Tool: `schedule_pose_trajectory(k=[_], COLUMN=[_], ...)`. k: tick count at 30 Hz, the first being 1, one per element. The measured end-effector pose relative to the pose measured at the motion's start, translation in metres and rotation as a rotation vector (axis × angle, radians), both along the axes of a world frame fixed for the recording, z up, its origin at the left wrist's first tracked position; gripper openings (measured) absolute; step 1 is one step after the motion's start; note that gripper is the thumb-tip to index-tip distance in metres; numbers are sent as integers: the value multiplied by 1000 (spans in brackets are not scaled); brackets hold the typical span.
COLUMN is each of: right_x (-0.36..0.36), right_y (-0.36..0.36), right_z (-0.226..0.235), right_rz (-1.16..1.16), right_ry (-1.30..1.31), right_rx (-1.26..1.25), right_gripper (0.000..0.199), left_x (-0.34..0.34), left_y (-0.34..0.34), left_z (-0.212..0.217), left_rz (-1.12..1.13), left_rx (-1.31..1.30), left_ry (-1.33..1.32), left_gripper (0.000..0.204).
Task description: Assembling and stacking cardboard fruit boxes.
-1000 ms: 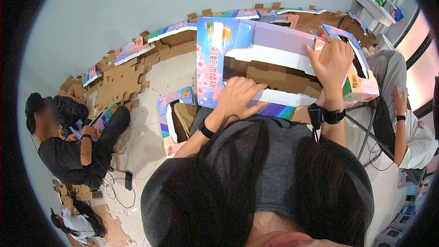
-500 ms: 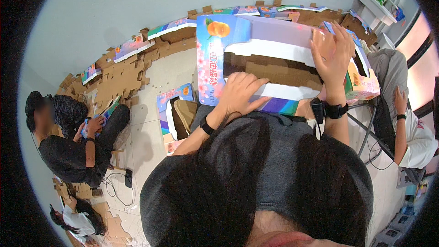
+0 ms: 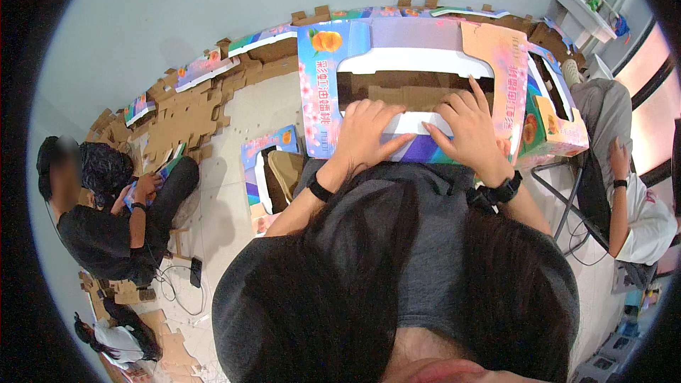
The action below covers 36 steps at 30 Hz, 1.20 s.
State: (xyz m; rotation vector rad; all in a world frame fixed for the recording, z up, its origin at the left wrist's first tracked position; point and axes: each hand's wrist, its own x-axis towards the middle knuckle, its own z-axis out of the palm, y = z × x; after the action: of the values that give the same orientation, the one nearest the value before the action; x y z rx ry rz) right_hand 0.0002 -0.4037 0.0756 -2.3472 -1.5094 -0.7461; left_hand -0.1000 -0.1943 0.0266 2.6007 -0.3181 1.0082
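A printed cardboard fruit carton (image 3: 518, 92), blue, pink and peach with fruit and blossom pictures, rests on my lap with its wide cut-out opening facing up. A white flap edge (image 3: 415, 123) runs along the near side of that opening. My left hand (image 3: 365, 131) curls over this edge left of the middle, fingers toward the opening and thumb on the near side. Just right of it, my right hand (image 3: 464, 128) touches the same edge with fingers spread, the index pointing toward the far rim. Some fingertips are hidden within the opening.
Another printed carton (image 3: 557, 120) stands close on the right, and one more (image 3: 273, 198) is on the floor at left. Flattened cardboard (image 3: 170, 135) lies along the wall. People sit at left and right; a phone (image 3: 196, 272) with a cable lies on the floor.
My right hand has left the carton's far right corner and come down to the near flap edge. The peach right-hand panel now lies flat, uncovered. My left hand stays nearly in place.
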Motion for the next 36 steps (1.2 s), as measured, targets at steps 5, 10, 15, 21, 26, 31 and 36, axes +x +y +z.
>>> schedule_pose_trajectory(k=[5,10,15,21,26,31,36], right_x=[16,16,-3,-24,-7,52,110], right_y=[3,-2,-14,-24,-39,-70,-124], right_z=[-11,-8,8,13,22,48,68], right_rz=[104,237,186,-57,-2,-234,-557], right_ry=[-66,8,55,-121,95,-164,-335], right_rx=[104,248,-23,-292,-174,89,150], right_gripper=[26,31,65,102,94,85,81], left_x=[2,2,1,-3,-21,-45,-80], left_y=[1,2,7,6,20,65,132], left_z=[-2,-3,-3,-1,4,0,-8], left_rz=[9,1,-6,-55,51,288,492], left_rx=[-19,-13,-46,-76,-90,-119,-430], left_ry=[5,-32,47,18,-425,-555,-362], left_gripper=[46,36,29,31,36,38,24])
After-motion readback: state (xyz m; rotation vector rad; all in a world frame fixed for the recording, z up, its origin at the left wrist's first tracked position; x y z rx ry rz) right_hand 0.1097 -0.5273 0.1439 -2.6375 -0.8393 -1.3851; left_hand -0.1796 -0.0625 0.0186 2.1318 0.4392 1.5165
